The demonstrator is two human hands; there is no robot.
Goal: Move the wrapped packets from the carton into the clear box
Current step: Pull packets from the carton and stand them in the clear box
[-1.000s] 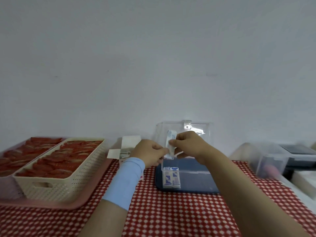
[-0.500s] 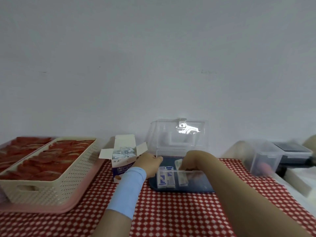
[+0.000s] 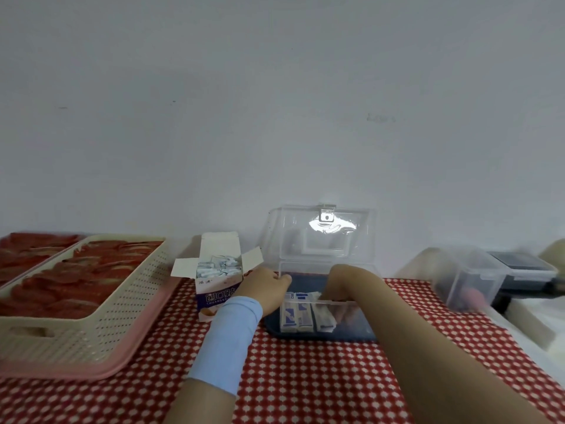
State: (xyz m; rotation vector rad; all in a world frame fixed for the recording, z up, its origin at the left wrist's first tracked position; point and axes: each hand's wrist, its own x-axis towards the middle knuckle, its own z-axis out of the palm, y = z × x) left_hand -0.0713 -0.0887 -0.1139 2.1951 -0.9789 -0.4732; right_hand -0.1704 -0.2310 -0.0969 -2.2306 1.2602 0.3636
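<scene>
Likely, as the right hand (image 3: 342, 284) reaches down inside the clear box (image 3: 305, 266) beside a leaning packet (image 3: 324, 315), its fingers too blurred behind the box wall to tell their hold, and the left hand (image 3: 263, 289) rests loose-fingered at the box's corner, a hasty pull-out could topple the standing packets (image 3: 296, 313) or knock the nearby full carton (image 3: 217, 290).

There is just one camera. It sits on the person's head and looks straight ahead, so the pale wall (image 3: 275, 102) fills most of the picture and the table (image 3: 305, 377) with its red dotted cloth lies along the bottom. It is close: the left hand (image 3: 264, 289) and right hand (image 3: 336, 286) reach in from the bottom edge to the clear box (image 3: 321, 240) low in the middle, beside the carton (image 3: 218, 290).
</scene>
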